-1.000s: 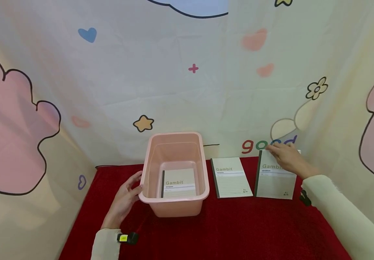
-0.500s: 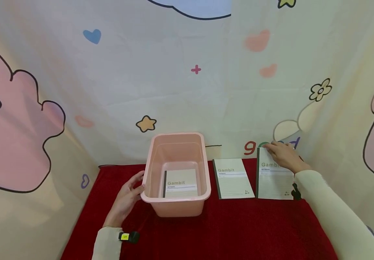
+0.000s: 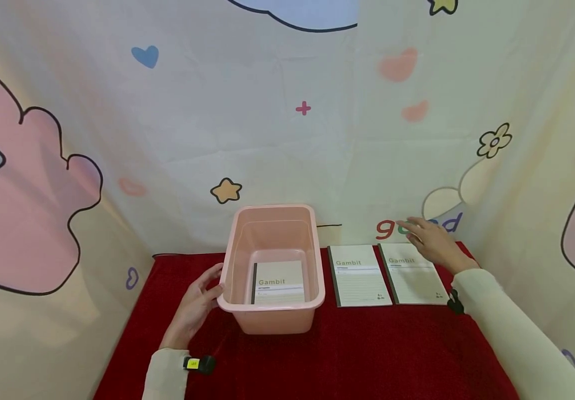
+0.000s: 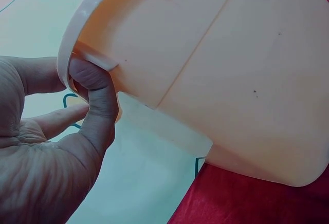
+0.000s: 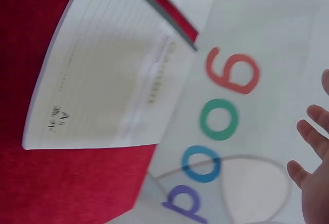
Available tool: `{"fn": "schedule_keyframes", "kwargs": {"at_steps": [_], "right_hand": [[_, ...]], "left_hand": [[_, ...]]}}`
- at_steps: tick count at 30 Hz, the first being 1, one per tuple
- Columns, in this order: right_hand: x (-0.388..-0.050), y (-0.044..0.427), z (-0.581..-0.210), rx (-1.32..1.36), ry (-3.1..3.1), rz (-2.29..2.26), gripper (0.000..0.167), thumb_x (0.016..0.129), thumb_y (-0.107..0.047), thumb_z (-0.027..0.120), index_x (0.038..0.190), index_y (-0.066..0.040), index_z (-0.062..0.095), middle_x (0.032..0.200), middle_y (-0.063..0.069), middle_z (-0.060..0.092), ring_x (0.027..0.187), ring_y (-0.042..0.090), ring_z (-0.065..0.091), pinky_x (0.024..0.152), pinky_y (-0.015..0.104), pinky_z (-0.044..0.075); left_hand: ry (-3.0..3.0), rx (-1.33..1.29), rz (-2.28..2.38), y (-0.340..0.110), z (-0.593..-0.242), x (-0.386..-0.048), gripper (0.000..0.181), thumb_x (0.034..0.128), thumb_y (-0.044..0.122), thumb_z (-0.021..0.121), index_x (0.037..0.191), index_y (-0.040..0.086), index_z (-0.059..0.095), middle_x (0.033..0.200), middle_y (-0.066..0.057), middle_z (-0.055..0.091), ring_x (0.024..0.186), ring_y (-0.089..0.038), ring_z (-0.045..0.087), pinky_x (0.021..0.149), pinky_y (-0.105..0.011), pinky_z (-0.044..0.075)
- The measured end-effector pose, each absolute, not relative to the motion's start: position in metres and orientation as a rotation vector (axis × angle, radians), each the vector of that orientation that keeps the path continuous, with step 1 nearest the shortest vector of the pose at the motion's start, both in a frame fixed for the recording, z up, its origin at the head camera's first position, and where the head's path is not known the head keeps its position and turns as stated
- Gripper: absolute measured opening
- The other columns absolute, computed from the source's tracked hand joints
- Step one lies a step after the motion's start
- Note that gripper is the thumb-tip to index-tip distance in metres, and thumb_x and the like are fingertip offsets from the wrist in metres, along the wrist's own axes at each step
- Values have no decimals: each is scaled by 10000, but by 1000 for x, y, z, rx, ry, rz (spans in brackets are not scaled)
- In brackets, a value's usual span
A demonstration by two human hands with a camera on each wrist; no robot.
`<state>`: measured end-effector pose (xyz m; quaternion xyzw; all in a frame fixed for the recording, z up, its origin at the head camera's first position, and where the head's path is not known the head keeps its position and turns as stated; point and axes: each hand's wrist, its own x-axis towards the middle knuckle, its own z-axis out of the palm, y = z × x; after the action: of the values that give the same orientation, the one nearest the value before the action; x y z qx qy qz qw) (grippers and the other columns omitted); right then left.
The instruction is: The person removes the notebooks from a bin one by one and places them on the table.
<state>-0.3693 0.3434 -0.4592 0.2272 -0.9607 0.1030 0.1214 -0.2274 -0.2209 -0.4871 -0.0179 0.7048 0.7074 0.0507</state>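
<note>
My left hand grips the left rim of a pink plastic basin; in the left wrist view the thumb curls under the rim and a finger is on its other side. Inside the basin lies a white notebook marked Gambit. To the basin's right, a middle notebook and a right notebook lie flat side by side, dark spines to the left. Just over the top of the right notebook hovers my right hand, fingers spread and holding nothing. The right wrist view shows its fingers apart from the notebook.
A red cloth covers the table. Behind it hangs a pale printed curtain with hearts, stars and the word good; it also closes in both sides. The notebooks' top edges lie close to that curtain.
The right notebook, held up at a slant by my right hand earlier, has been lowered flat beside the middle one and let go. My left hand keeps its grip on the basin.
</note>
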Motion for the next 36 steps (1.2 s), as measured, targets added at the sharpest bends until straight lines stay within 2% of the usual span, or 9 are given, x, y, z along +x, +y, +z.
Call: {"fn": "schedule_keyframes", "kwargs": {"at_steps": [6, 15, 22, 36], "right_hand": [[-352, 330, -441, 734, -2698, 259, 498, 1001, -242, 546, 1472, -141, 417, 1474, 237, 418, 1306, 481, 425, 1066, 669, 301], [-318, 304, -409, 745, -2652, 250, 574, 982, -373, 555, 1510, -231, 381, 1532, 178, 372, 1363, 456, 367, 1114, 647, 240], [-305, 280, -391, 837, -2527, 248, 575, 938, -295, 620, 1475, -206, 436, 1510, 169, 405, 1353, 418, 390, 1083, 649, 268], [-295, 220, -355, 994, -2410, 310, 522, 974, -330, 563, 1463, -180, 459, 1510, 145, 421, 1370, 353, 388, 1113, 580, 266]], "left_hand": [[2150, -57, 2146, -221, -487, -227, 610, 948, 118, 623, 1497, 177, 364, 1446, -116, 408, 1207, -288, 514, 925, -343, 551], [2149, -58, 2148, -219, -488, -226, 608, 955, 121, 615, 1502, 183, 358, 1460, -121, 400, 1236, -308, 502, 941, -360, 546], [2144, -68, 2155, -220, -489, -228, 597, 955, 101, 604, 1498, 181, 366, 1458, -110, 404, 1221, -287, 507, 902, -323, 555], [2123, -50, 2167, -220, -488, -227, 601, 965, 121, 602, 1508, 166, 347, 1482, -119, 385, 1247, -309, 485, 922, -320, 549]]}}
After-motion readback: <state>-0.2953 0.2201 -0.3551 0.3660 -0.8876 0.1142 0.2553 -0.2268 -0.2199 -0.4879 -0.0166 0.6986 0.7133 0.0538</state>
